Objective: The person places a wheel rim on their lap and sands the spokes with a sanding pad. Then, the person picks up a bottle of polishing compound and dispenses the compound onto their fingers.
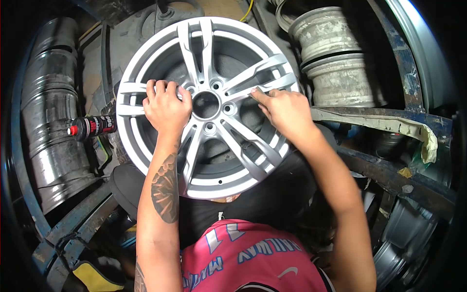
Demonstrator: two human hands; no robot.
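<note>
A silver alloy wheel rim point(212, 191) with paired spokes and a round centre hole lies face up in front of me, above my lap. My left hand point(168, 107) grips its left spoke pair, fingers curled over the top and thumb near the hub. On the right spoke pair, my right hand point(287, 111) has its fingers bent and pressed together, with the fingertips touching the spoke near the hub. Something small and greyish may be under those fingertips; I cannot make out what it is.
At left, a dark bottle with a red cap point(95, 126) stands by stacked shiny rims point(56, 107). Scuffed rims point(335, 73) are stacked at the upper right. A blue metal frame point(389, 170) with a pale strip point(389, 124) runs along the right. More rims point(406, 224) lie lower right.
</note>
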